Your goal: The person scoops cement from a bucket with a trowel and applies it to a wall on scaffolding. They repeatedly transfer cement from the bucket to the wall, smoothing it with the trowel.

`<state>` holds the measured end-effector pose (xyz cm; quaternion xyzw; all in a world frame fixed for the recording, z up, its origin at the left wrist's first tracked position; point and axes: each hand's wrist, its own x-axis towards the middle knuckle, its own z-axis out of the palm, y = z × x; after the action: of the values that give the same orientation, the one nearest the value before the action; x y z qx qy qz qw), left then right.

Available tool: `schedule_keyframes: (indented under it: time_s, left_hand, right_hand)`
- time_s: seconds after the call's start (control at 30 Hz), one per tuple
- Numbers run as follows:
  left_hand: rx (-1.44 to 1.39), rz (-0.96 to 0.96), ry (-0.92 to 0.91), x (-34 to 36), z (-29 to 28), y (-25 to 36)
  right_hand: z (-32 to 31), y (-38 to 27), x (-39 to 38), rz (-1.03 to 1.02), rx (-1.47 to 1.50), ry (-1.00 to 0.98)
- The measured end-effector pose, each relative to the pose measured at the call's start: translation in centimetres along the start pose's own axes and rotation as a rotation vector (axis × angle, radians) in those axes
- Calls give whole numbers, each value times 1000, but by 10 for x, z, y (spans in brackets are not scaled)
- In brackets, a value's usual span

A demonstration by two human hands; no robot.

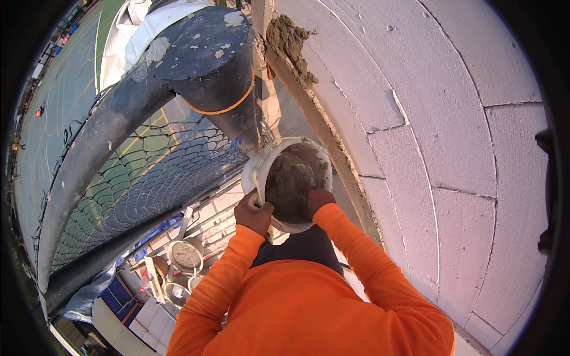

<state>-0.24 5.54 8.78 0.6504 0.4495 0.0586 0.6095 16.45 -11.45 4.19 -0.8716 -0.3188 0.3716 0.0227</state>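
A pale round bucket (252,176) stands tilted in front of me, with grey wet mortar (291,175) inside. My left hand (254,212) is closed on its near left rim, the thumb and fingers pinching the edge. My right hand (318,200) reaches down into the bucket, at the near right side of the mortar. Its fingers are hidden there, and whether they hold a tool I cannot see. Long orange sleeves cover both of my arms.
On the right rises a pale block wall (439,154), with a mortar lump (289,44) on its ledge. A dark padded post (205,65) and a chain-link fence (142,172) stand at the left. Below the fence, another mortar bucket (185,255) sits among planks.
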Motion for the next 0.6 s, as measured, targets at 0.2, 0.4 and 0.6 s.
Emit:
schedule_keyframes:
  time_s: [0.2,0.4,0.6]
  left_hand:
    - [62,-39,18,-1,-18,-7]
    - [163,-83,83,8,-15,-37]
    - [50,-255,146,-2,-4,-51]
  right_hand:
    - [1,4,-49,-57,321,124]
    - [-32,6,-31,-42,143,65]
    - [-91,31,-3,-243,174,174]
